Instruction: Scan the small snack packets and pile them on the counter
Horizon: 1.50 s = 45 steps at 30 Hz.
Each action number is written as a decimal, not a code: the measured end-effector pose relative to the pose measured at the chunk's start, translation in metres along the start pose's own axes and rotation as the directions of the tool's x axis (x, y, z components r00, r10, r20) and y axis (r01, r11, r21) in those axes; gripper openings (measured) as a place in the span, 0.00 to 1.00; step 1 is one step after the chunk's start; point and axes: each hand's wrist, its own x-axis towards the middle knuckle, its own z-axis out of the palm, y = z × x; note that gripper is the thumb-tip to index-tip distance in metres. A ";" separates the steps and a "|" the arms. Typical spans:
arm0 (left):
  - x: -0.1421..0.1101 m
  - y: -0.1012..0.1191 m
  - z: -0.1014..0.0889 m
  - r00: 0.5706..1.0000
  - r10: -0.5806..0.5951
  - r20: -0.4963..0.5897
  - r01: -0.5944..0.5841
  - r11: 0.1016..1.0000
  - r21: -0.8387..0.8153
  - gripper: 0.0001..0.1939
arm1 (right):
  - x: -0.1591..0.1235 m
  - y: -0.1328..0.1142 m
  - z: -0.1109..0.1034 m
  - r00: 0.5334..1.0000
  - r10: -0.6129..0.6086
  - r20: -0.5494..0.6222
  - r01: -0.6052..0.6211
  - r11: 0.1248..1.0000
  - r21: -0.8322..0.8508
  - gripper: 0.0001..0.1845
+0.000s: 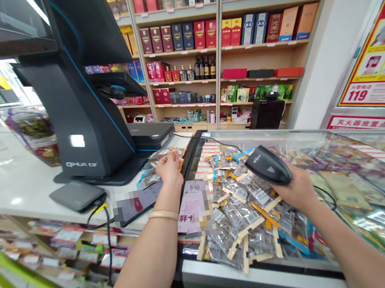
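My right hand [298,185] is wrapped round the grip of a black barcode scanner [268,165], which points up and left over a heap of small clear packets [236,210] on the glass counter. Further left, my left hand [170,168] has its fingers pinched together at the edge of a small packet [181,153] in a second pile [153,173] on the white counter. The fingertips are partly hidden. Below that hand lie a phone with a lit screen [193,208] and a dark tablet-like device [136,206].
A till with a screen [92,107] stands on the white counter [32,184], a small grey box [77,193] before it. Behind it is a jar [32,132]. A green basket [10,275] with packets is at lower left. Shelves of boxed goods [181,36] stand behind the counter.
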 end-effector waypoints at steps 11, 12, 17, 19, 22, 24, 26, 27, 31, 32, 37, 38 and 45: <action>-0.033 -0.011 0.002 0.818 -0.121 0.563 -0.188 0.868 0.459 0.12 | 0.003 -0.003 -0.002 1.000 0.024 -0.019 -0.024 1.000 0.013 0.10; -0.040 -0.013 0.002 0.727 -0.149 0.670 -0.278 0.828 0.487 0.13 | 0.003 -0.003 -0.002 1.000 0.023 -0.019 -0.023 1.000 0.007 0.10; -0.073 -0.021 0.002 0.272 -0.161 0.949 -0.703 0.640 0.310 0.16 | 0.005 -0.007 -0.003 1.000 0.016 -0.016 -0.016 1.000 0.012 0.10; -0.082 -0.024 0.001 0.175 -0.155 0.972 -0.773 0.590 0.233 0.20 | 0.005 -0.008 -0.003 1.000 0.021 0.000 -0.021 0.999 0.026 0.10; -0.093 -0.030 0.001 0.174 -0.172 0.970 -0.833 0.499 0.238 0.23 | 0.004 -0.009 -0.001 0.999 0.009 0.040 -0.011 0.999 0.043 0.11; -0.099 -0.033 0.001 0.211 -0.179 0.961 -0.860 0.433 0.269 0.23 | 0.002 -0.009 0.001 0.999 -0.001 0.053 -0.002 0.999 0.042 0.13; -0.104 -0.034 0.003 0.239 -0.189 0.953 -0.870 0.395 0.296 0.24 | 0.002 -0.009 0.003 0.998 -0.009 0.060 0.007 0.999 0.035 0.15; -0.105 -0.035 0.004 0.250 -0.196 0.948 -0.868 0.389 0.309 0.25 | 0.001 -0.009 0.003 0.998 -0.015 0.068 0.013 0.999 0.030 0.15; -0.105 -0.034 0.006 0.308 -0.202 0.930 -0.828 0.425 0.367 0.27 | 0.001 -0.008 0.004 0.997 -0.036 0.072 0.034 0.999 0.027 0.15; -0.104 -0.034 0.006 0.324 -0.200 0.925 -0.810 0.446 0.380 0.27 | 0.001 -0.008 0.005 0.998 -0.034 0.057 0.033 0.999 0.029 0.15; -0.102 -0.034 0.005 0.375 -0.208 0.903 -0.617 0.671 0.410 0.24 | 0.000 -0.007 0.004 1.000 0.001 -0.007 -0.001 1.000 0.027 0.14; -0.101 -0.033 0.006 0.386 -0.220 0.896 -0.542 0.732 0.413 0.23 | 0.000 -0.006 0.004 1.000 0.003 -0.018 -0.002 1.000 0.025 0.14; -0.078 -0.025 0.008 0.662 0.005 0.749 -0.434 0.817 0.379 0.11 | 0.003 -0.007 -0.003 0.999 -0.028 -0.044 0.027 1.000 -0.007 0.12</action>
